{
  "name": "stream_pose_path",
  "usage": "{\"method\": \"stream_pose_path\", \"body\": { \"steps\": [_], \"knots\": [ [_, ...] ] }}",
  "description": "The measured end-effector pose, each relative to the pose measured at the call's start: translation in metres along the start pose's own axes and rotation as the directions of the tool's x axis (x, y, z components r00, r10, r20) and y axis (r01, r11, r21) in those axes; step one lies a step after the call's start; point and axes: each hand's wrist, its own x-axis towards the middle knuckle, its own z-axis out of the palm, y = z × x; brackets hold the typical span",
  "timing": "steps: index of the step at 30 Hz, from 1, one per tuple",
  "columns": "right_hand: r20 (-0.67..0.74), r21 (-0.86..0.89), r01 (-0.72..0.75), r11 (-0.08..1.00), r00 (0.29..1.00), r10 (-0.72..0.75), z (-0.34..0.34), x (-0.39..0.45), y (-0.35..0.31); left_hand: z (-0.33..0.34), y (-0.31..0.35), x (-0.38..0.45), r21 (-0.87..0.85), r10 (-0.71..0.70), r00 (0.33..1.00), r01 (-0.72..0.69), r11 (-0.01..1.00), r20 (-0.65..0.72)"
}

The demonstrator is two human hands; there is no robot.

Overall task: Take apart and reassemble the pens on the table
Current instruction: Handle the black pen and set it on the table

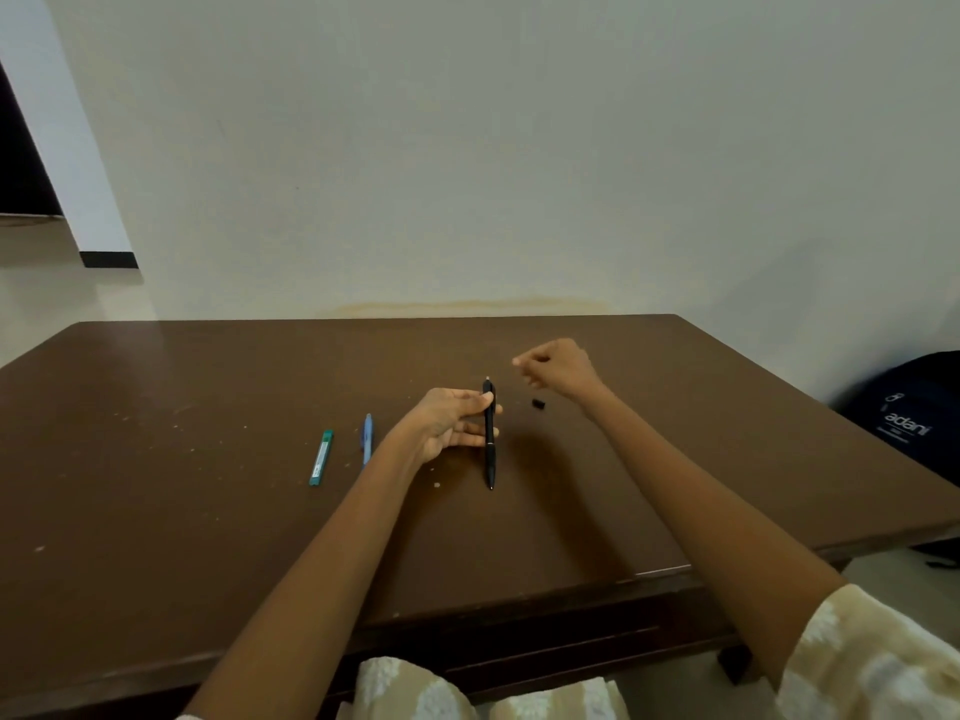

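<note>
My left hand (451, 422) grips a black pen (489, 449) by its upper half, between thumb and fingers. The pen is upright over the brown table (208, 511), tip down, with a pale end showing at its top. A small black pen part (538, 404) lies on the table just right of the pen. My right hand (557, 367) hovers beyond that part with its fingers curled; I see nothing held in it. A blue pen (367, 439) lies left of my left hand. A slim green case (321, 458) lies further left.
Pale crumbs are scattered over the left part of the table. The table's far edge meets a plain wall. A dark backpack (914, 407) sits on the floor past the right edge. The near edge runs just above my lap.
</note>
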Motion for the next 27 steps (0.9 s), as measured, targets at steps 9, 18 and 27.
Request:
{"method": "stream_pose_path", "body": {
  "steps": [9,18,27],
  "knots": [
    [0.397,0.249,-0.321,0.914,0.894,0.206,0.013,0.002,-0.029,-0.001,-0.001,-0.003,-0.018,-0.01,1.0,0.01,1.0,0.003],
    [0.339,0.355,-0.4,0.845,0.897,0.282,0.022,-0.004,-0.022,0.0,-0.003,0.002,-0.009,-0.007,1.0,0.007,1.0,-0.025],
    [0.146,0.398,-0.358,0.844,0.934,0.327,-0.01,-0.005,-0.009,0.004,-0.001,-0.001,0.01,-0.035,0.996,0.035,0.999,-0.078]
  ]
}}
